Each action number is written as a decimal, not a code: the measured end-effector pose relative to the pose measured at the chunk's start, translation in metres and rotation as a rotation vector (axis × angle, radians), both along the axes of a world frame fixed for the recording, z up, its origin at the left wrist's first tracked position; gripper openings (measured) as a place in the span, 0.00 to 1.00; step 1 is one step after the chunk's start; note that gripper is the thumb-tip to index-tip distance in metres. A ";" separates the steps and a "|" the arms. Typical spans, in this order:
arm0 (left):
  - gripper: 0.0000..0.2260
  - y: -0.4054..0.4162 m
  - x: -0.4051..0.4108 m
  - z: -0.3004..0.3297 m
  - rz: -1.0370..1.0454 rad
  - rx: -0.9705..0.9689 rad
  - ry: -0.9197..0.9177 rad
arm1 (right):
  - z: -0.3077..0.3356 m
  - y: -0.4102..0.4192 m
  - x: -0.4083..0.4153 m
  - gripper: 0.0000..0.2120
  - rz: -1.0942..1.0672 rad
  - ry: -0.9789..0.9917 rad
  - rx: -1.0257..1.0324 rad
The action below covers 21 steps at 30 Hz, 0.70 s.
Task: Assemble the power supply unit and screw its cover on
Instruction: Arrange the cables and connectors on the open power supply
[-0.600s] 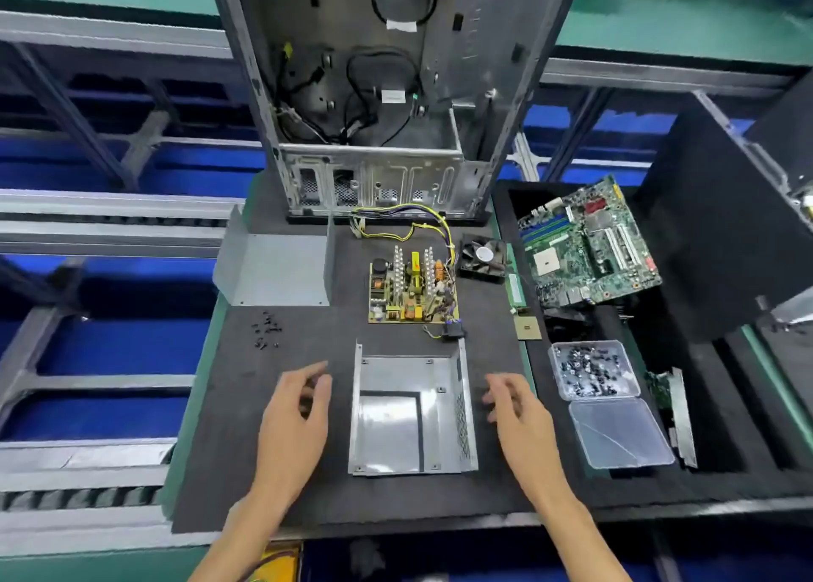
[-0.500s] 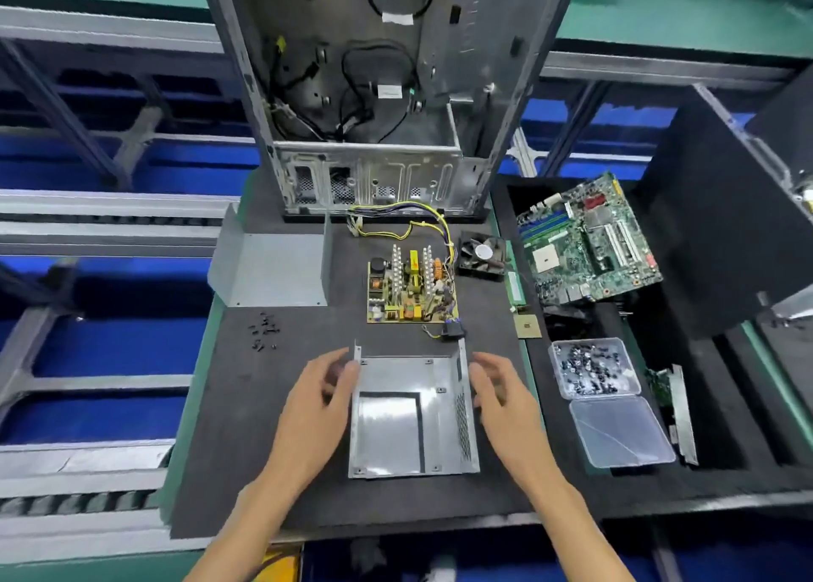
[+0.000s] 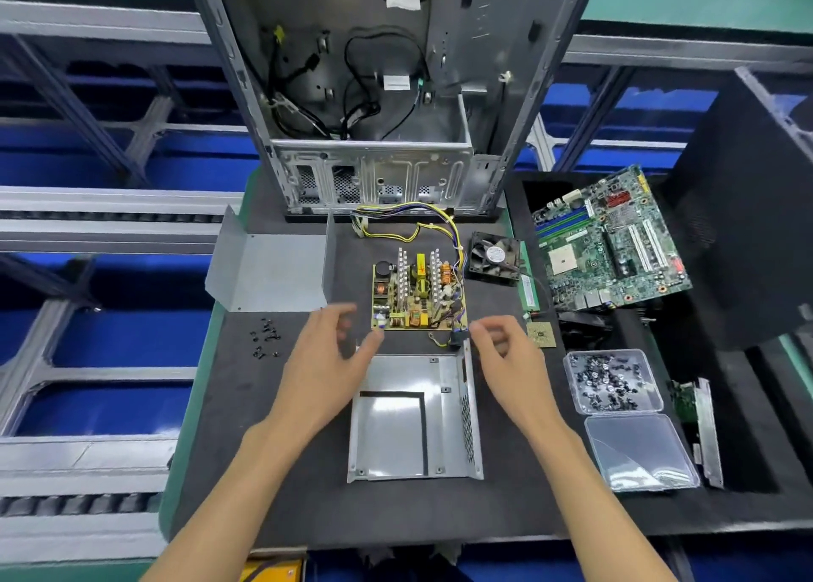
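The open metal power supply base [image 3: 413, 414] lies on the black mat, near the front. Just beyond it sits the yellow power supply circuit board [image 3: 418, 293] with heat sinks and coloured wires running back toward the case. The grey bent cover [image 3: 272, 269] lies at the back left, and small black screws [image 3: 264, 337] are scattered below it. My left hand [image 3: 327, 361] hovers at the base's far left corner, fingers loosely curled, holding nothing. My right hand [image 3: 506, 357] hovers at the far right corner, close to the board's front edge, also empty.
An open computer case [image 3: 374, 97] stands at the back. A black fan [image 3: 495, 258], a memory stick [image 3: 529, 291] and a processor chip [image 3: 541, 334] lie right of the board. A motherboard [image 3: 611, 238] and a clear box of small parts [image 3: 611, 381] sit further right.
Both hands have moved forward from beside the base's sides to its far corners, closer to the circuit board. The view has shifted nearer. No object has moved.
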State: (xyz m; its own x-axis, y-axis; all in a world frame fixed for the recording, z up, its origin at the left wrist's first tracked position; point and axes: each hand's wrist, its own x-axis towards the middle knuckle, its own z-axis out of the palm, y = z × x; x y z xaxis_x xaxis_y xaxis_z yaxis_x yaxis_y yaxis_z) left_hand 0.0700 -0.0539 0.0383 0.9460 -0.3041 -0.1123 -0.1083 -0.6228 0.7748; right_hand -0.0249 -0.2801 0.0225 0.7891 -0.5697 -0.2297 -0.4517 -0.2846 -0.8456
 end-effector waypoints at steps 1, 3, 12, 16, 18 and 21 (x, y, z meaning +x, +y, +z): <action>0.24 -0.010 0.010 0.004 -0.027 -0.017 -0.017 | 0.001 -0.004 0.010 0.10 0.005 0.013 -0.001; 0.30 -0.031 0.031 0.009 -0.115 0.004 -0.055 | 0.002 -0.012 0.031 0.20 0.044 0.073 -0.004; 0.52 -0.091 0.100 -0.013 -0.578 0.519 -0.077 | -0.009 -0.026 0.081 0.42 0.249 0.254 -0.084; 0.50 -0.090 0.111 -0.021 -0.632 0.515 -0.098 | -0.009 -0.027 0.087 0.40 0.241 0.254 -0.111; 0.50 -0.090 0.114 -0.022 -0.650 0.516 -0.098 | -0.008 -0.027 0.089 0.39 0.248 0.258 -0.116; 0.50 -0.090 0.117 -0.020 -0.675 0.519 -0.105 | -0.007 -0.029 0.090 0.39 0.264 0.270 -0.118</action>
State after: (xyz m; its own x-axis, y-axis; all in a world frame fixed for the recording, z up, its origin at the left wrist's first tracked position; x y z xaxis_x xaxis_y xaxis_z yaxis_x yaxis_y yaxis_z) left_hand 0.1871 -0.1438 0.0180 0.5943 -0.7401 -0.3147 -0.6387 -0.6721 0.3746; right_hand 0.0653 -0.3088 0.0156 0.8322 -0.3903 -0.3938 -0.5514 -0.5088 -0.6610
